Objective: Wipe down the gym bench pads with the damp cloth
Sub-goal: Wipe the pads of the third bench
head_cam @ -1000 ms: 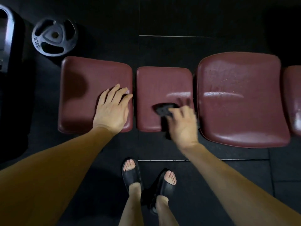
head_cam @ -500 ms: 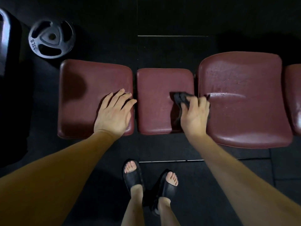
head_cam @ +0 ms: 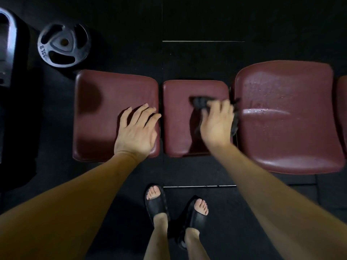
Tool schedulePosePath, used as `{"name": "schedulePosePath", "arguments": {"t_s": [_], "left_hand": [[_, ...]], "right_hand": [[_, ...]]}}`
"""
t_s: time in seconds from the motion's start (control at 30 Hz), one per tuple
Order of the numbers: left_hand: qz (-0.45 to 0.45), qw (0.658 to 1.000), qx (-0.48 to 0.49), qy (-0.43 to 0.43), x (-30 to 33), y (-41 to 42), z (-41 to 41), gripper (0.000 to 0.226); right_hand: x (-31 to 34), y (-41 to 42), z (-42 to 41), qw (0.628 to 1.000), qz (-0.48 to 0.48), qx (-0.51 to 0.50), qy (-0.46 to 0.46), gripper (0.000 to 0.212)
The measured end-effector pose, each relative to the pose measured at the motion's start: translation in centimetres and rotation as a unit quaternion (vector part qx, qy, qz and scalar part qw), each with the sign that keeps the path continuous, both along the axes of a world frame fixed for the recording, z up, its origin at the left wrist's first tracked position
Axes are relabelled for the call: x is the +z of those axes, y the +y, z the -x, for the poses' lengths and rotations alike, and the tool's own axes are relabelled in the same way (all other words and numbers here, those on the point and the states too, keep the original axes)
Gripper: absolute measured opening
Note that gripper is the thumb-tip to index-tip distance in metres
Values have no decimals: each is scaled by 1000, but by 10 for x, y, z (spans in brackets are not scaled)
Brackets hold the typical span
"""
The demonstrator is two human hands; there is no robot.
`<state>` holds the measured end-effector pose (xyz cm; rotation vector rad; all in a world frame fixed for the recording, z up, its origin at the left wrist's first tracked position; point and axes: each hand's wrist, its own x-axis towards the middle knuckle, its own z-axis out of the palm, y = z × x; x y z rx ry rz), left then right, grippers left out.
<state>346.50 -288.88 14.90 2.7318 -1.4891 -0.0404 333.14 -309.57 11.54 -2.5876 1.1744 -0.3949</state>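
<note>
With the right hand [head_cam: 216, 124] bunching the dark damp cloth [head_cam: 201, 103] in curled fingers on the middle pad [head_cam: 178, 132], and the left hand [head_cam: 136, 130] spread flat, corners may go unwiped.

The floor [head_cam: 206, 19] was black rubber matting laid in large tiles, with thin pale seams showing at upper centre and again at lower centre of the frame. The light was dim, and the top and corners fell away into near darkness. A dark iron weight plate [head_cam: 64, 45] with three grip cutouts and raised lettering on its rim lay flat on the floor at upper left. Along the left edge stood a bulky black piece of equipment [head_cam: 11, 72] with a grey rounded frame.
</note>
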Motion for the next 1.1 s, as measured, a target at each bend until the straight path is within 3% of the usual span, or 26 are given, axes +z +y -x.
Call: {"name": "schedulePosePath", "arguments": {"t_s": [0.13, 0.23, 0.5, 0.77, 0.87, 1.1], "left_hand": [[-12, 998, 53, -8, 4, -3, 1, 53], [-14, 998, 60, -19, 2, -4, 2, 54], [67, 994, 55, -64, -7, -2, 1, 45], [45, 996, 60, -46, -2, -1, 1, 46], [55, 995, 53, -58, -4, -2, 1, 44], [75, 993, 52, -78, -10, -1, 0, 41]], "right_hand": [[4, 58, 61, 987, -45, 155, -10, 22], [0, 54, 52, 985, -43, 168, -2, 23], [7, 2, -101, 994, 6, 100, -49, 22], [10, 62, 36, 950, -75, 301, -43, 30], [8, 51, 34, 942, -66, 327, -38, 28], [6, 11, -88, 982, -1, 178, -59, 23]]}}
